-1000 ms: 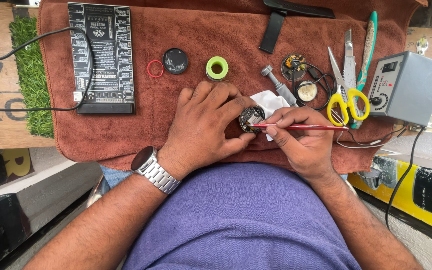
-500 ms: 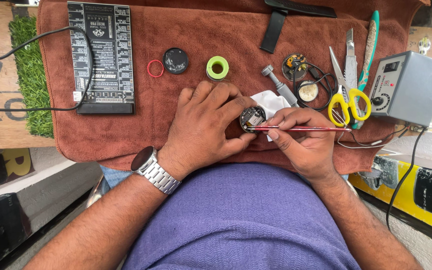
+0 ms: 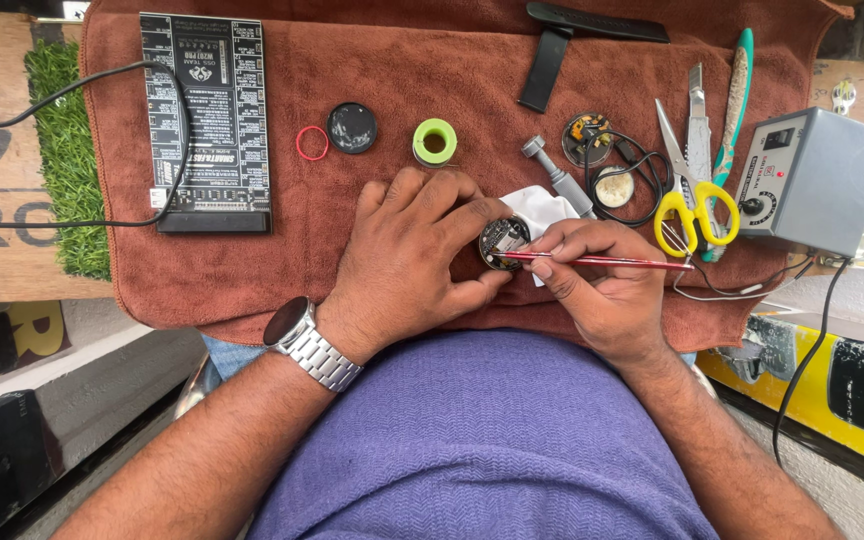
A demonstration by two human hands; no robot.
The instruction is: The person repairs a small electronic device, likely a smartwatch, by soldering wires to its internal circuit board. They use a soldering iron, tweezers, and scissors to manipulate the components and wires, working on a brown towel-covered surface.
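Note:
My left hand [image 3: 407, 255] rests on the brown towel [image 3: 252, 270] and pinches a small round watch body [image 3: 502, 241] with its inner parts showing. Held like a pen in my right hand [image 3: 602, 285] is a thin red tool [image 3: 612, 262]; its tip touches the watch body's right edge. A white cloth [image 3: 542, 205] lies under and behind the watch body. A metal wristwatch sits on my left wrist [image 3: 302, 340].
On the towel lie a black board with a cable [image 3: 210, 120], a red ring [image 3: 312, 142], a black round cap [image 3: 352, 127], a green spool [image 3: 435, 141], a metal screwdriver [image 3: 557, 175], round parts with wires [image 3: 607, 170], yellow scissors [image 3: 687, 195], a black strap [image 3: 547, 65]. A grey box [image 3: 812, 180] stands at the right.

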